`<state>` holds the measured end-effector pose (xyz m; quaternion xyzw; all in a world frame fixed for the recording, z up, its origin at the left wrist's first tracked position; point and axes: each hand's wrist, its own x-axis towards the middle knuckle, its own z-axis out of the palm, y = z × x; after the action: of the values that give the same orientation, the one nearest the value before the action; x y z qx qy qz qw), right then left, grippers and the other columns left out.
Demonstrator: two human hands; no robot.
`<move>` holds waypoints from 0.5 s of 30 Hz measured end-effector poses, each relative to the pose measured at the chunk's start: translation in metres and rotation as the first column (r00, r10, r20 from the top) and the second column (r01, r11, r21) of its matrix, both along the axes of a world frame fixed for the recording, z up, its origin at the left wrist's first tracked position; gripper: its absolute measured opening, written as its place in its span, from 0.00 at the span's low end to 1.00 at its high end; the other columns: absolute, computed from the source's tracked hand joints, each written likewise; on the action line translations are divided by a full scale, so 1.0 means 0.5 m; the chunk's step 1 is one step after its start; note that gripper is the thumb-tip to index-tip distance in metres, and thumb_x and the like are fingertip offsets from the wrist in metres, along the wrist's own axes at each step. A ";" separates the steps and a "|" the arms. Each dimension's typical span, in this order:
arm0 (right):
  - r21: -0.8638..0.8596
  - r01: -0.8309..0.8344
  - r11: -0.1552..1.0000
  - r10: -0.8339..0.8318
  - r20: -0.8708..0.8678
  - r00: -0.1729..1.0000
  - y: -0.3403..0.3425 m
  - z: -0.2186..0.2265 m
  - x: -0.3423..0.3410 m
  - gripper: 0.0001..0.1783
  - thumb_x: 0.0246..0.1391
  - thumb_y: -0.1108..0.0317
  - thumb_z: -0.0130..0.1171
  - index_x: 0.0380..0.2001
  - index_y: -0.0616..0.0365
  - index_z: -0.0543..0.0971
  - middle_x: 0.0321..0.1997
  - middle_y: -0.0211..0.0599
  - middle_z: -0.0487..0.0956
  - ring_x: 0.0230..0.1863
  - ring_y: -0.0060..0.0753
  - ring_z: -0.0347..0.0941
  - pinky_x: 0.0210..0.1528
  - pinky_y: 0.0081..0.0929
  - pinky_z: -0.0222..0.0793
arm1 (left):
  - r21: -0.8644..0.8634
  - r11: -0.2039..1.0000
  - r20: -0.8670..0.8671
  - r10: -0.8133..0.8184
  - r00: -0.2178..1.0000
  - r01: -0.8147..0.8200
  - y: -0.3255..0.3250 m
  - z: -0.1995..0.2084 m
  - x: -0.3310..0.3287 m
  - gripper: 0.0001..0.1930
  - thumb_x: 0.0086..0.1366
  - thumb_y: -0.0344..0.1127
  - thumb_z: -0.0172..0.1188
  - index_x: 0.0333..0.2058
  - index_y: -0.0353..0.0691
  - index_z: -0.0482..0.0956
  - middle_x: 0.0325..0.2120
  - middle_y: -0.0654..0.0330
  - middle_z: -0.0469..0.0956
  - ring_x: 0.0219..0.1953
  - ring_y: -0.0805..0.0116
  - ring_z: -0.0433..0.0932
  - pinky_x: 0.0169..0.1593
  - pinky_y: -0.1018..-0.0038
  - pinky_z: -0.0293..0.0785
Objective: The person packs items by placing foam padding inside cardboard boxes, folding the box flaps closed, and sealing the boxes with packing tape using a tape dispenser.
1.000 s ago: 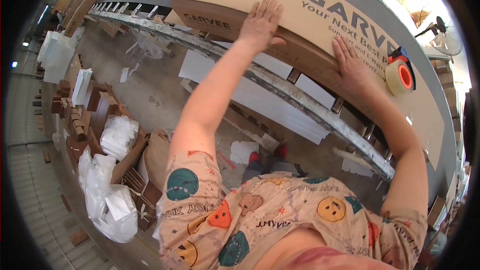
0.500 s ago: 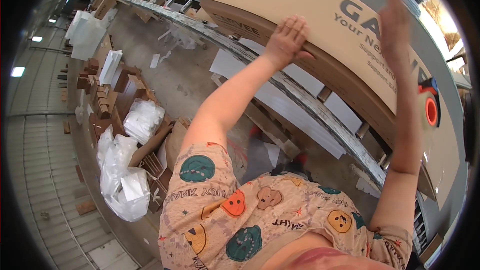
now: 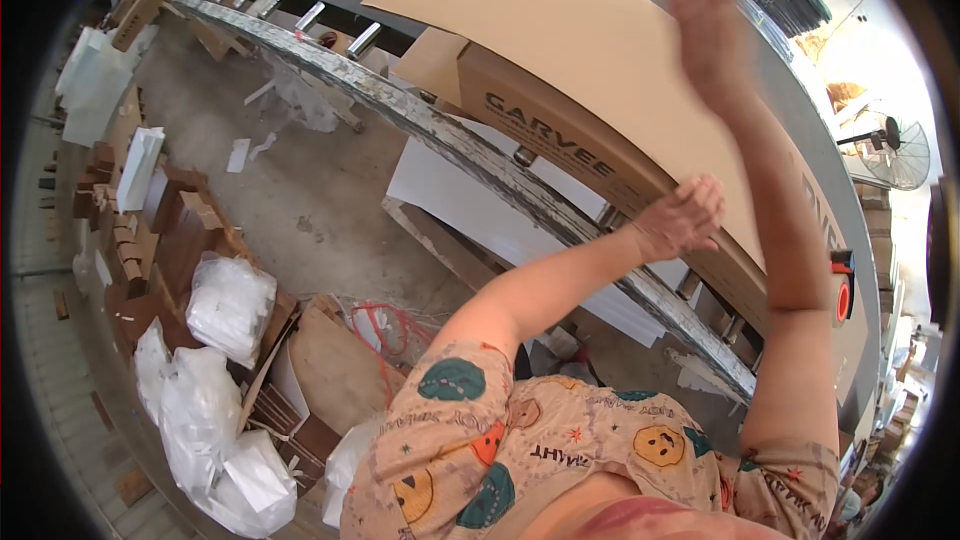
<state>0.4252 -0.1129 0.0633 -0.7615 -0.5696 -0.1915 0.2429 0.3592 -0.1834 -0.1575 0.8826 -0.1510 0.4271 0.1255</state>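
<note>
A long brown cardboard box [image 3: 560, 125] lies on a roller conveyor in front of me, with dark print along its near side. Its broad top panel [image 3: 530, 15] overhangs the left end, where a gap shows between panel and side. My left hand [image 3: 685, 218] rests at the box's near top edge, fingers slightly bent and nothing held. My right hand [image 3: 708, 40] is over the top panel, blurred, fingers stretched toward the far side and partly cut off by the picture's edge. Near my right forearm, a tape dispenser with a red-rimmed roll [image 3: 843, 292] sits on the box.
The conveyor's worn metal rail [image 3: 400, 100] runs between me and the box, with bare rollers [image 3: 310, 17] at the left. White sheets [image 3: 470, 195] lie below it. Plastic-wrapped bundles [image 3: 230, 310] and cardboard scraps lie on the floor at left. A fan [image 3: 895, 145] stands at far right.
The view has shifted. My left hand has slid right along the box's near edge. My right hand has moved farther across the top panel, still with fingers stretched.
</note>
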 end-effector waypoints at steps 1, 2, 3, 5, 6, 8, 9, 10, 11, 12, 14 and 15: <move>-0.260 0.118 0.958 -0.161 -0.151 0.975 0.037 -0.074 -0.036 0.28 0.63 0.56 0.42 0.64 0.55 0.60 0.68 0.47 0.57 0.69 0.48 0.50 0.70 0.39 0.44 | 0.005 1.000 -0.015 -0.026 1.000 0.026 -0.002 -0.006 0.005 0.29 0.65 0.53 0.47 0.56 0.35 0.61 0.54 0.49 0.64 0.59 0.51 0.60 0.64 0.57 0.52; -0.289 0.084 0.954 -0.088 -0.001 0.996 0.057 -0.176 -0.031 0.29 0.63 0.54 0.40 0.64 0.56 0.59 0.69 0.47 0.56 0.70 0.47 0.48 0.71 0.38 0.42 | -0.228 0.958 -0.020 -0.183 0.983 0.174 -0.017 -0.048 0.020 0.25 0.67 0.45 0.46 0.57 0.35 0.61 0.57 0.50 0.63 0.61 0.53 0.59 0.65 0.60 0.52; -0.327 0.060 0.943 -0.013 0.142 0.990 0.060 -0.247 0.001 0.31 0.63 0.52 0.38 0.65 0.56 0.58 0.70 0.46 0.54 0.71 0.46 0.47 0.72 0.37 0.40 | -0.648 0.687 -0.137 -0.531 0.836 0.330 -0.026 -0.001 0.038 0.25 0.66 0.40 0.45 0.60 0.36 0.58 0.61 0.53 0.59 0.64 0.55 0.56 0.65 0.62 0.53; -0.358 0.020 0.933 0.026 0.125 0.992 0.095 -0.248 -0.010 0.31 0.64 0.51 0.37 0.65 0.56 0.59 0.70 0.46 0.54 0.71 0.46 0.46 0.72 0.38 0.40 | -0.480 0.821 -0.189 -0.439 0.878 0.308 -0.044 -0.088 0.035 0.27 0.65 0.39 0.47 0.61 0.39 0.59 0.63 0.54 0.58 0.65 0.54 0.55 0.66 0.62 0.52; -0.363 0.014 0.932 0.045 0.155 0.987 0.098 -0.245 0.003 0.31 0.64 0.50 0.35 0.64 0.56 0.59 0.70 0.46 0.55 0.71 0.45 0.46 0.72 0.38 0.40 | -0.484 0.805 -0.180 -0.474 0.862 0.342 -0.031 -0.076 0.034 0.27 0.65 0.39 0.47 0.61 0.39 0.59 0.63 0.54 0.58 0.65 0.54 0.55 0.66 0.62 0.52; -0.350 -0.031 0.936 0.022 -0.031 0.999 0.103 -0.240 -0.007 0.31 0.65 0.50 0.35 0.64 0.56 0.59 0.70 0.46 0.54 0.71 0.46 0.45 0.72 0.38 0.40 | -0.491 0.828 -0.356 -0.476 0.804 0.273 0.013 -0.055 0.017 0.26 0.64 0.40 0.48 0.60 0.42 0.62 0.62 0.55 0.61 0.64 0.55 0.58 0.66 0.63 0.52; -0.307 -0.109 0.946 0.040 -0.221 0.974 0.095 -0.233 -0.009 0.30 0.65 0.50 0.35 0.64 0.56 0.59 0.70 0.46 0.54 0.72 0.47 0.45 0.71 0.39 0.40 | -0.517 0.807 -0.326 -0.496 0.805 0.287 0.026 -0.068 0.007 0.25 0.63 0.40 0.48 0.59 0.42 0.64 0.60 0.55 0.63 0.63 0.55 0.59 0.66 0.62 0.53; -0.313 -0.049 0.949 -0.013 -0.193 0.981 0.072 -0.227 0.013 0.30 0.65 0.50 0.35 0.64 0.56 0.59 0.70 0.46 0.54 0.72 0.47 0.45 0.71 0.39 0.40 | -0.539 0.783 -0.289 -0.518 0.805 0.310 0.035 -0.077 0.009 0.24 0.63 0.41 0.49 0.57 0.42 0.66 0.59 0.55 0.66 0.62 0.55 0.61 0.65 0.61 0.54; -0.327 0.018 0.945 -0.107 -0.257 0.960 0.046 -0.236 0.049 0.30 0.65 0.51 0.35 0.63 0.57 0.61 0.69 0.46 0.56 0.71 0.47 0.46 0.71 0.39 0.40 | -0.262 0.935 -0.185 -0.291 0.939 0.238 0.050 -0.062 0.010 0.24 0.62 0.44 0.51 0.55 0.42 0.68 0.57 0.56 0.67 0.61 0.56 0.62 0.64 0.60 0.56; -0.337 0.068 0.939 -0.186 -0.331 0.925 0.021 -0.251 0.082 0.29 0.64 0.51 0.36 0.62 0.58 0.62 0.68 0.46 0.59 0.71 0.46 0.48 0.71 0.38 0.39 | 0.004 0.998 0.001 -0.067 0.998 0.067 0.067 -0.037 0.001 0.23 0.62 0.46 0.52 0.53 0.42 0.70 0.55 0.57 0.69 0.60 0.57 0.63 0.62 0.59 0.57; -0.399 0.328 0.856 -0.392 -0.087 0.916 -0.128 -0.271 0.192 0.26 0.65 0.54 0.35 0.60 0.55 0.66 0.66 0.40 0.63 0.70 0.44 0.50 0.70 0.38 0.42 | -0.022 1.000 0.000 0.012 1.000 -0.012 0.071 0.023 -0.009 0.22 0.61 0.55 0.55 0.46 0.45 0.74 0.48 0.61 0.72 0.53 0.61 0.68 0.58 0.61 0.59; -0.395 0.480 0.783 -0.496 0.068 0.866 -0.239 -0.302 0.288 0.24 0.66 0.54 0.34 0.58 0.52 0.68 0.66 0.40 0.63 0.70 0.44 0.51 0.70 0.39 0.42 | -0.029 0.999 0.061 0.025 0.998 -0.023 0.060 0.044 0.003 0.21 0.61 0.57 0.55 0.42 0.46 0.76 0.46 0.62 0.73 0.50 0.62 0.70 0.56 0.63 0.59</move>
<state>0.5694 -0.2324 -0.0876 -0.9193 -0.3753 -0.1125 0.0359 0.3607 -0.1536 -0.1356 0.8690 -0.1380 0.4575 0.1283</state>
